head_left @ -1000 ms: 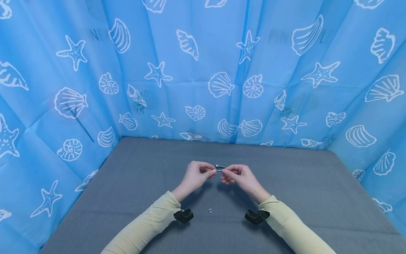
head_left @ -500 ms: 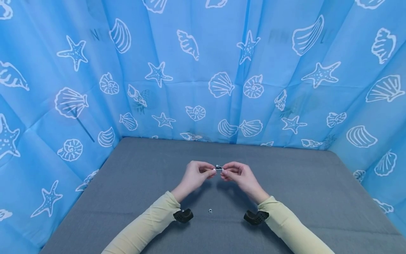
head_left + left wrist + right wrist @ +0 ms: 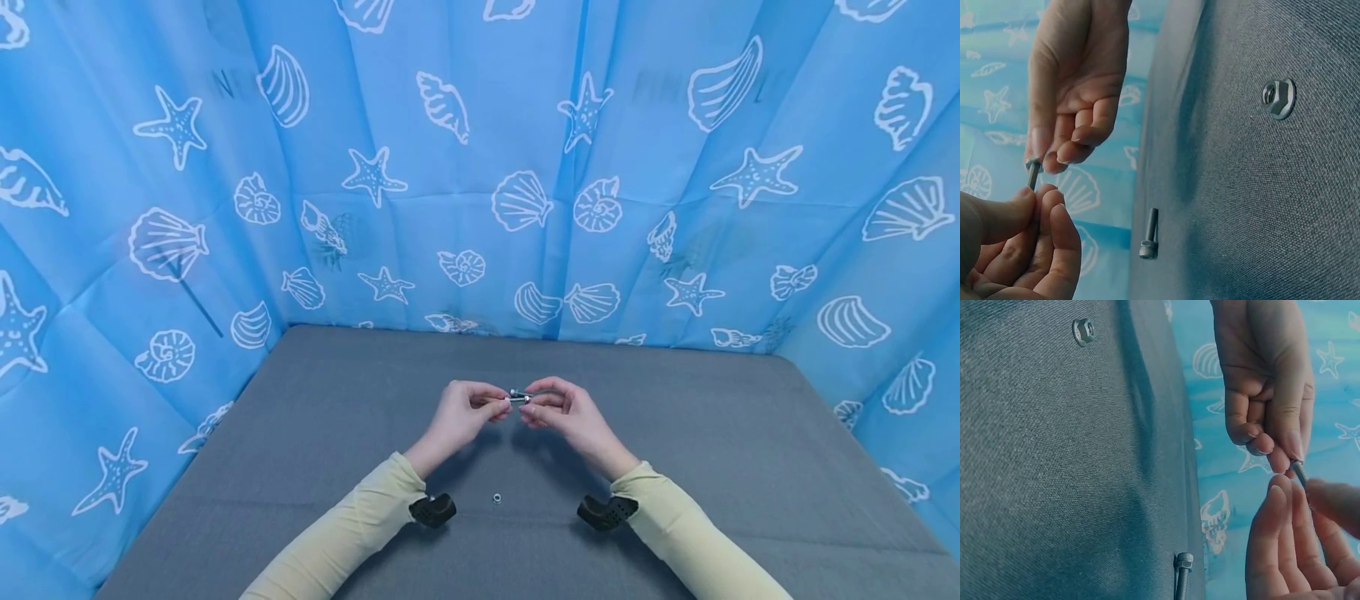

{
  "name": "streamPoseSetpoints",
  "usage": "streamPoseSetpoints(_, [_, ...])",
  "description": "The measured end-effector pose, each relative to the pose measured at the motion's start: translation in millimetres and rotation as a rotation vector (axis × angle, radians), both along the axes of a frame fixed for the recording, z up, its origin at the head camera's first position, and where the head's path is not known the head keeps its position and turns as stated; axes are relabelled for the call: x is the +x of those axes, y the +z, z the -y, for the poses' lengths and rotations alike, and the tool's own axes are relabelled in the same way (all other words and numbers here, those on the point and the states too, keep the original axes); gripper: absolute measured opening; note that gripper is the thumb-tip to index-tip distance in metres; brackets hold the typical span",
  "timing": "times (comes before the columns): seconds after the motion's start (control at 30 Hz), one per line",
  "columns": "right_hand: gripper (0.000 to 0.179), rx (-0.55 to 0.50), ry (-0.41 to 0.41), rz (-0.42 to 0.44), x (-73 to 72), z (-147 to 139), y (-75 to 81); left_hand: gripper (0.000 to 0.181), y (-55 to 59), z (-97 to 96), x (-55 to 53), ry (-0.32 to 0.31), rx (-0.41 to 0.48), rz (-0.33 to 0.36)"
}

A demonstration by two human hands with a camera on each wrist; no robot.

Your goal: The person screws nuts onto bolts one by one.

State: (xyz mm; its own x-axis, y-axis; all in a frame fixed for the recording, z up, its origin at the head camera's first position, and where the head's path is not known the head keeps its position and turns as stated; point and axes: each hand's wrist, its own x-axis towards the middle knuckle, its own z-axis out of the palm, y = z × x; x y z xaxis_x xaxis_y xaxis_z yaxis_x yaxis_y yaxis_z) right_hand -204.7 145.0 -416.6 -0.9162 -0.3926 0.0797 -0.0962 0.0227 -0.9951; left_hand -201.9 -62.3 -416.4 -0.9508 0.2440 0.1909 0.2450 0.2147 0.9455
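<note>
Close above the grey table, my left hand [image 3: 467, 412] pinches one end of a slim metal bolt [image 3: 1033, 179] between thumb and fingers. At the bolt's other end, my right hand [image 3: 568, 417] has its thumb and curled fingers at a small nut [image 3: 1034, 164]. The bolt lies roughly level between the two hands in the head view, its left part hidden by the left fingers. In the right wrist view, the fingertips of both hands almost meet around it.
Behind the hands, a second bolt [image 3: 1151, 232] with a thick head lies on the table [image 3: 360, 367]. A loose flange nut [image 3: 497, 498] rests between the forearms, nearer the person. A blue shell-patterned curtain [image 3: 480, 167] stands around the table's far sides.
My right fingers have shifted at the bolt's end, the index finger lifting from the thumb, so the nut shows more. My left hand stays in place.
</note>
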Motion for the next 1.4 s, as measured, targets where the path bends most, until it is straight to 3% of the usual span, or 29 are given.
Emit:
streamPoseSetpoints(0.33, [0.029,0.115,-0.033,-0.003,-0.7,2,4.7,0.018,2.2,-0.8,0.6,-0.001,-0.004,0.007])
streamPoseSetpoints(0.57, [0.034,0.047,0.013,0.036,0.2,-2,8.7,0.017,1.9,-0.9,0.2,-0.002,0.019,-0.005])
streamPoseSetpoints(0.83, [0.031,0.142,-0.006,0.061,-1.2,0,8.3,0.015,3.0,-2.5,0.7,0.013,0.006,0.006])
streamPoseSetpoints(1.1, [0.033,0.09,0.028,0.046,1.0,-2,6.0,0.011,2.9,-1.2,4.2,0.017,0.0,0.001])
streamPoseSetpoints(1.27, [0.034,0.124,0.008,0.021,-0.2,-1,4.1,0.011,2.4,-1.6,5.7,0.011,-0.002,0.007])
streamPoseSetpoints(1.33, [0.034,0.138,-0.009,0.033,-0.7,0,4.2,0.011,11.5,-2.7,12.1,0.008,0.002,0.004])
streamPoseSetpoints(1.4, [0.036,0.136,-0.015,0.049,-0.4,1,5.1,0.011,11.2,-2.8,12.2,0.008,0.007,0.005])
